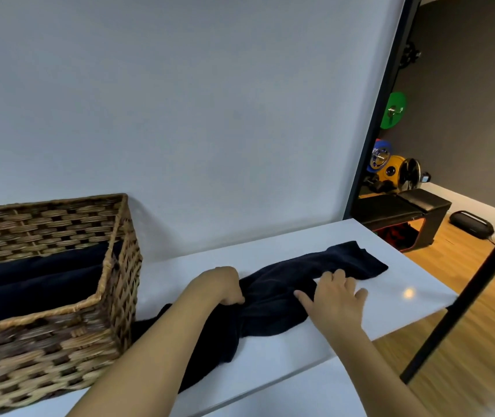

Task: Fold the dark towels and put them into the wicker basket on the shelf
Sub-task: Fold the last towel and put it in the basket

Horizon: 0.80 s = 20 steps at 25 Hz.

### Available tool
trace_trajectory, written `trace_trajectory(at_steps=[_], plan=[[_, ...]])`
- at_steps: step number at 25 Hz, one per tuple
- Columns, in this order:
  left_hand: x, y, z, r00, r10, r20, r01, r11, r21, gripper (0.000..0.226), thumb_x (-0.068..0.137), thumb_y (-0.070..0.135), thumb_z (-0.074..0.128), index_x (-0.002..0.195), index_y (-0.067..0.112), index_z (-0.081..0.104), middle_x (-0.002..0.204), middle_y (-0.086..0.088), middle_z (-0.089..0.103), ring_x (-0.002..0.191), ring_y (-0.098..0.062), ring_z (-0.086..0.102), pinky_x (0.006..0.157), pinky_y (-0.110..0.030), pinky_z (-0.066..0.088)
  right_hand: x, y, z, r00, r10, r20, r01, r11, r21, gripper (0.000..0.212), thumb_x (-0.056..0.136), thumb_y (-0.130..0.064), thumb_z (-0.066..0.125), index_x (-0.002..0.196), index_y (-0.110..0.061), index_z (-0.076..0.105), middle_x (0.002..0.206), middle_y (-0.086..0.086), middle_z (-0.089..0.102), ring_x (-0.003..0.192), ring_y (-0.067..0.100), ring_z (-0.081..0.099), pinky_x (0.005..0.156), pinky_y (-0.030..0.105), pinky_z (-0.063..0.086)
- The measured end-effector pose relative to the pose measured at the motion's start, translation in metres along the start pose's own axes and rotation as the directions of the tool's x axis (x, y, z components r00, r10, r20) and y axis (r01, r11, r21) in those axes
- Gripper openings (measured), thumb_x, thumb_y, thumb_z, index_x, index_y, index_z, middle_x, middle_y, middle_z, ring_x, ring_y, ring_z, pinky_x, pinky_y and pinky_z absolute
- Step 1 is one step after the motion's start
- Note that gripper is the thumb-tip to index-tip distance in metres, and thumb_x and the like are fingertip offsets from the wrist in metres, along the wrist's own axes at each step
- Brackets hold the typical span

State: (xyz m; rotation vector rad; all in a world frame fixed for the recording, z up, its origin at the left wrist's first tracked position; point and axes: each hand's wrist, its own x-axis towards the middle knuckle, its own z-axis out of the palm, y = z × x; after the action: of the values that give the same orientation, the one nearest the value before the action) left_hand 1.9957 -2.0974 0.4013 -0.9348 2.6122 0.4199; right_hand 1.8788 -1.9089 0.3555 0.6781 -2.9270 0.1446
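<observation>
- Nearest: both forearms reach in from the lower edge onto the white shelf (270,350), the surface carrying everything here.
- Left hand (225,285): fingers curled down into the cloth, grip closed on a bunched part of the dark towel (282,284) near its middle.
- Right hand (335,299): fingers spread and fairly straight, grip open; fingertips lie on the towel's near edge, palm over bare shelf just beside it.
- Towel: unfolded, rumpled, stretched in a long strip. Long axis runs from the near-left, where one end drapes toward the front edge under the left forearm, to the far-right, where the other end lies flat and squared.
- Key relation: the flat far end lies beyond and right of the right hand, so the right hand is the nearer one to take it; the left hand already pins the middle. Judgement: the fold likely needs that far end brought back along the long axis toward the left hand.
- Wicker basket (59,341): stands on the shelf at left, just beside the towel's near end; dark folded cloth already lies inside.
- Far: plain pale wall (180,100); at right, a weight plate (393,111) and a bench (402,209), out of play.
</observation>
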Motion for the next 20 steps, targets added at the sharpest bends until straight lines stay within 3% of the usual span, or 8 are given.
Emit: trace_trajectory(at_steps=[3, 6, 8, 10, 12, 15, 17, 20], plan=[[0.005, 0.01, 0.008, 0.986, -0.036, -0.161, 0.039, 0.999, 0.017, 0.06, 0.098, 0.051, 0.053, 0.14, 0.01, 0.043, 0.139, -0.009, 0.047, 0.122, -0.028, 0.053, 0.082, -0.033, 0.042, -0.006, -0.003, 0.006, 0.99, -0.122, 0.076, 0.114, 0.988, 0.107, 0.025, 0.102, -0.046, 0.044, 0.106, -0.023, 0.052, 0.112, -0.003, 0.051, 0.109, 0.022, 0.049, 0.093, 0.036, 0.039], [0.013, 0.017, 0.018, 0.983, -0.029, -0.184, 0.046, 0.995, 0.089, 0.049, 0.1, 0.046, 0.051, 0.137, 0.014, 0.049, 0.138, -0.008, 0.046, 0.128, -0.028, 0.045, 0.094, -0.037, 0.043, -0.007, -0.001, 0.006, 0.99, -0.136, 0.03, 0.105, 0.867, 0.487, 0.013, 0.102, -0.03, 0.048, 0.093, -0.021, 0.045, 0.093, -0.006, 0.053, 0.096, 0.021, 0.055, 0.088, 0.036, 0.043], [0.017, 0.017, 0.016, 0.986, -0.012, -0.166, 0.017, 1.0, 0.026, 0.038, 0.099, 0.036, 0.049, 0.13, 0.013, 0.054, 0.134, -0.008, 0.05, 0.126, -0.027, 0.045, 0.096, -0.036, 0.044, -0.001, 0.006, -0.002, 0.99, -0.038, 0.133, -0.088, 0.569, 0.818, 0.01, 0.103, -0.023, 0.05, 0.099, -0.015, 0.05, 0.097, 0.0, 0.06, 0.096, 0.023, 0.06, 0.083, 0.034, 0.05], [0.021, 0.013, 0.005, 0.99, -0.002, -0.142, -0.044, 0.945, -0.324, 0.03, 0.099, 0.028, 0.048, 0.121, 0.01, 0.057, 0.123, -0.01, 0.058, 0.109, -0.023, 0.055, 0.083, -0.031, 0.047, 0.007, 0.014, -0.013, 0.948, 0.005, 0.318, -0.313, 0.177, 0.933, 0.011, 0.105, -0.018, 0.048, 0.109, -0.01, 0.055, 0.109, 0.007, 0.064, 0.102, 0.025, 0.064, 0.081, 0.039, 0.059], [0.017, 0.007, -0.022, 0.989, -0.007, -0.15, -0.108, 0.657, -0.746, 0.018, 0.101, 0.025, 0.052, 0.107, 0.01, 0.06, 0.114, -0.012, 0.065, 0.092, -0.022, 0.061, 0.075, -0.031, 0.05, 0.017, 0.02, -0.033, 0.893, 0.006, 0.45, -0.447, -0.102, 0.889, 0.021, 0.107, -0.017, 0.045, 0.125, -0.012, 0.055, 0.121, 0.01, 0.064, 0.107, 0.03, 0.066, 0.076, 0.045, 0.061], [0.0, 0.0, -0.081, 0.913, -0.115, -0.392, -0.355, 0.251, -0.9, 0.012, 0.101, 0.025, 0.058, 0.093, 0.016, 0.058, 0.106, -0.015, 0.067, 0.085, -0.025, 0.061, 0.075, -0.039, 0.049, 0.038, 0.031, -0.094, 0.918, 0.188, 0.35, -0.284, -0.307, 0.908, 0.029, 0.107, -0.024, 0.046, 0.135, -0.017, 0.053, 0.124, 0.002, 0.061, 0.109, 0.026, 0.062, 0.083, 0.047, 0.057], [-0.017, 0.001, -0.115, 0.8, -0.199, -0.567, -0.55, 0.135, -0.824, 0.012, 0.1, 0.027, 0.06, 0.091, 0.021, 0.055, 0.099, -0.007, 0.067, 0.081, -0.021, 0.061, 0.07, -0.035, 0.049, 0.051, 0.035, -0.141, 0.938, 0.336, 0.078, 0.001, -0.227, 0.974, 0.028, 0.105, -0.032, 0.049, 0.122, -0.011, 0.06, 0.106, 0.002, 0.06, 0.096, 0.019, 0.058, 0.079, 0.037, 0.051], [-0.031, 0.0, -0.112, 0.677, -0.214, -0.705, -0.568, 0.457, -0.684, 0.018, 0.099, 0.035, 0.06, 0.098, 0.019, 0.053, 0.094, 0.002, 0.064, 0.081, -0.016, 0.061, 0.068, -0.03, 0.047, 0.06, 0.03, -0.148, 0.954, 0.231, -0.19, 0.121, 0.28, 0.952, 0.047, 0.1, -0.039, 0.053, 0.087, 0.006, 0.06, 0.077, 0.01, 0.055, 0.075, 0.02, 0.054, 0.067, 0.035, 0.038]])
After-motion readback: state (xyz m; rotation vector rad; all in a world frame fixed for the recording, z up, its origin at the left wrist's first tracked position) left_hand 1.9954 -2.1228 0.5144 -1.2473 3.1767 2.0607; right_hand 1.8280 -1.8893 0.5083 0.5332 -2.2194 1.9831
